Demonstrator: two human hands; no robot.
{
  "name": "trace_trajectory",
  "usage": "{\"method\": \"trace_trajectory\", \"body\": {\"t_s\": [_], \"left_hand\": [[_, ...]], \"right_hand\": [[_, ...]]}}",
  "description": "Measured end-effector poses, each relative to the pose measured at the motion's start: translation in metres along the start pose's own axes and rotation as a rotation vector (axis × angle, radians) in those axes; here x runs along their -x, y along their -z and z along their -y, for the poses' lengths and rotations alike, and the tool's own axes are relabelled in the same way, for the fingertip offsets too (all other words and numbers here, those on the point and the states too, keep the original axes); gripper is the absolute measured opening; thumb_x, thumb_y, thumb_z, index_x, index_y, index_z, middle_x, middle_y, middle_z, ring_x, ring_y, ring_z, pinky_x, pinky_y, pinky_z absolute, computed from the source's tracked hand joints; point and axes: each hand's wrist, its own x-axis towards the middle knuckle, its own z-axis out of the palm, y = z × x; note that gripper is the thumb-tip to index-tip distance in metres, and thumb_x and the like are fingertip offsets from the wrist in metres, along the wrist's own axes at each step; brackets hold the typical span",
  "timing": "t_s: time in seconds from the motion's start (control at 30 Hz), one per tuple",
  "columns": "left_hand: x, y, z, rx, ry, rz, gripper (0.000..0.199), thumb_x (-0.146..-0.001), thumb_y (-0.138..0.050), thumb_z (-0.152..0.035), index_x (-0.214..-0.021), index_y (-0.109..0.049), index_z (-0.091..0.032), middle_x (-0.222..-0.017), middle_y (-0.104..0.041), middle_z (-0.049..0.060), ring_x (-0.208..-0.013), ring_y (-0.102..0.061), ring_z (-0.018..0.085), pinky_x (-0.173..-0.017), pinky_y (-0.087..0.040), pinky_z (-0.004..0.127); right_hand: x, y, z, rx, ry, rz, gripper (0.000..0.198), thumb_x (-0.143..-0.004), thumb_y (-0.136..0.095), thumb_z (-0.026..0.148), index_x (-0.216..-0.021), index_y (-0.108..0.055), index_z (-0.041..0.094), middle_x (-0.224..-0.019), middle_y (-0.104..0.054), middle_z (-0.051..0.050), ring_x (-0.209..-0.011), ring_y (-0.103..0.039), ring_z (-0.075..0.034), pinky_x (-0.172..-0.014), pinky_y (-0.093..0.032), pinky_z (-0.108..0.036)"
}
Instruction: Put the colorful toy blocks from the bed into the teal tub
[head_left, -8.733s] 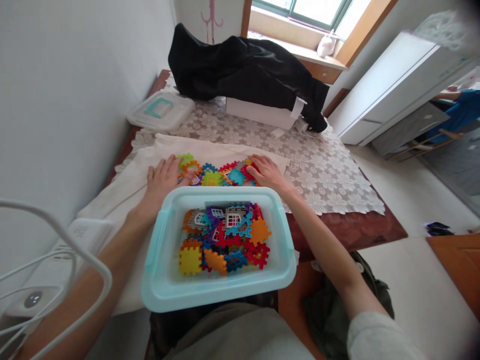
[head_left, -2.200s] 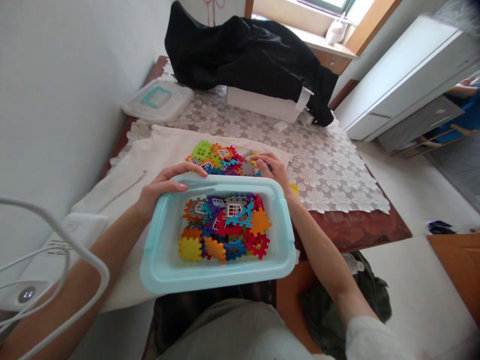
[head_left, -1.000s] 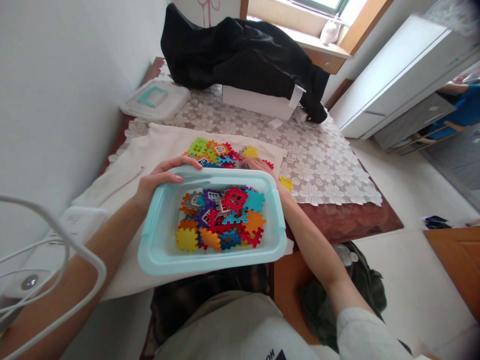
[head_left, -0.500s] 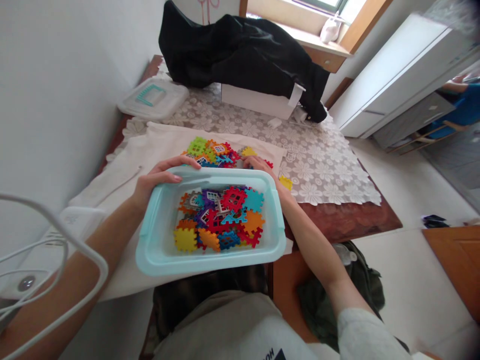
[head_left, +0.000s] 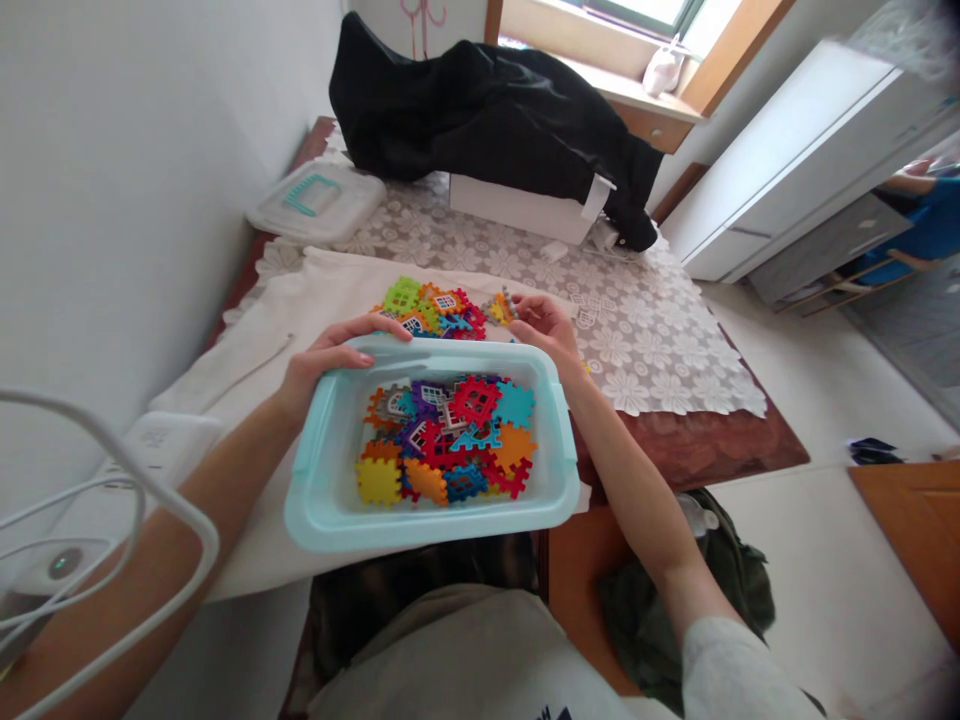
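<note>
My left hand (head_left: 337, 355) grips the far left rim of a light-blue plastic bin (head_left: 322, 510), thumb along the edge. Inside lie many toothed plastic building blocks (head_left: 450, 440) in red, orange, yellow, blue and purple, some with white window pieces. Past the bin's far right corner, my right hand (head_left: 546, 325) pinches a grey toothed block (head_left: 510, 303) by its edge, tilted up. Beside it is a yellow block (head_left: 497, 311). A loose pile of colourful blocks (head_left: 431, 306) sits on the cloth behind the bin, partly hidden by its rim.
A cream cloth (head_left: 330, 275) and a lace tablecloth (head_left: 637, 350) cover the table. A clear lid (head_left: 319, 205) lies far left; black fabric (head_left: 487, 110) drapes a white box (head_left: 517, 205). White cables (head_left: 150, 490) hang at left. A person in blue (head_left: 922, 225) is at far right.
My right hand has lifted from the blocks and shifted right, now with a grey toothed block between its fingers. My left hand stays on the bin's rim; the view has shifted slightly.
</note>
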Motion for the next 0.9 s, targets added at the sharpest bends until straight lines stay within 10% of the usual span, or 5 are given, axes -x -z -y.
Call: {"method": "trace_trajectory", "body": {"t_s": [0.1, 0.27, 0.37, 0.63, 0.9], "left_hand": [[0.000, 0.000, 0.000, -0.005, -0.005, -0.002, 0.034, -0.071, -0.082, -0.024, -0.104, -0.091, -0.019, -0.106, -0.083, 0.005, -0.084, -0.076, 0.022, -0.070, -0.060, 0.024], [0.000, 0.001, -0.001, 0.004, 0.014, 0.009, 0.035, -0.073, -0.081, -0.023, -0.107, -0.091, -0.020, -0.102, -0.084, 0.006, -0.083, -0.077, 0.023, -0.070, -0.060, 0.024], [-0.001, 0.001, 0.000, 0.002, 0.013, 0.018, 0.037, -0.071, -0.082, -0.024, -0.108, -0.090, -0.018, -0.103, -0.086, 0.007, -0.083, -0.078, 0.023, -0.071, -0.061, 0.025], [0.000, -0.001, -0.002, -0.020, 0.008, -0.002, 0.035, -0.071, -0.083, -0.024, -0.105, -0.091, -0.019, -0.105, -0.085, 0.005, -0.084, -0.077, 0.022, -0.072, -0.059, 0.022], [0.002, -0.002, -0.002, -0.031, 0.039, -0.012, 0.035, -0.073, -0.082, -0.025, -0.106, -0.088, -0.020, -0.102, -0.085, 0.005, -0.082, -0.077, 0.024, -0.071, -0.058, 0.024]], "right_hand": [[0.006, 0.003, 0.020, -0.137, 0.035, -0.044, 0.069, -0.070, -0.090, 0.088, -0.105, -0.067, 0.033, -0.129, -0.079, -0.007, -0.125, -0.077, -0.031, -0.115, -0.064, -0.053], [0.018, 0.001, 0.046, -0.044, 0.094, 0.302, 0.065, -0.075, -0.085, 0.092, -0.095, -0.076, 0.031, -0.140, -0.080, -0.008, -0.143, -0.070, -0.037, -0.127, -0.055, -0.062], [0.014, -0.004, 0.037, -0.024, 0.072, 0.189, 0.073, -0.094, -0.054, 0.099, -0.097, -0.079, 0.030, -0.140, -0.081, -0.008, -0.141, -0.072, -0.034, -0.126, -0.057, -0.059], [0.006, 0.008, -0.015, 0.834, 0.011, 0.183, 0.053, -0.105, -0.070, 0.045, -0.155, -0.070, 0.027, -0.175, -0.059, -0.014, -0.166, -0.049, -0.036, -0.141, -0.034, -0.060], [0.008, 0.009, -0.007, 0.950, -0.003, 0.303, 0.034, -0.105, -0.062, 0.024, -0.136, -0.078, 0.026, -0.157, -0.070, -0.012, -0.148, -0.061, -0.032, -0.134, -0.040, -0.054]]}}
